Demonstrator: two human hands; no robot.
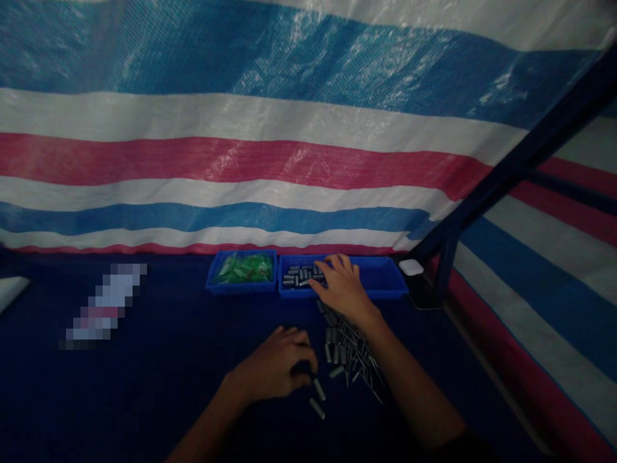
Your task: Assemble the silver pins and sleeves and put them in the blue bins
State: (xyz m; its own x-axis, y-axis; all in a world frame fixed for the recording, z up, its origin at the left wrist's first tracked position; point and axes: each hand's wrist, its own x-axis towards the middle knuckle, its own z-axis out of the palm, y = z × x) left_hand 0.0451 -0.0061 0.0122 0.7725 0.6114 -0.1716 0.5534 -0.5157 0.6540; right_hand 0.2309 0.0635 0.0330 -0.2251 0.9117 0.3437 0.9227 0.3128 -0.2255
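Note:
My right hand [341, 289] reaches into the left part of a long blue tray [385, 292], its fingers spread over several small grey cylinders [292, 278]. Nearer me, my left hand [279, 365] is curled above the table, thumb and forefinger closing at the upper end of a small grey cylinder [319, 389]. A second loose cylinder [317, 408] lies just below it. Between the hands and partly under my right forearm is a heap of more grey cylinders [332, 335] and thin metal rods [359, 354].
A smaller blue tray [241, 289] of green pieces stands left of the long one. A white rounded object [411, 267] is at the right, beside a dark frame post [447, 257]. Striped sheeting [216, 161] hangs behind the dark blue table [159, 386]. A blurred-out item [108, 305] lies left.

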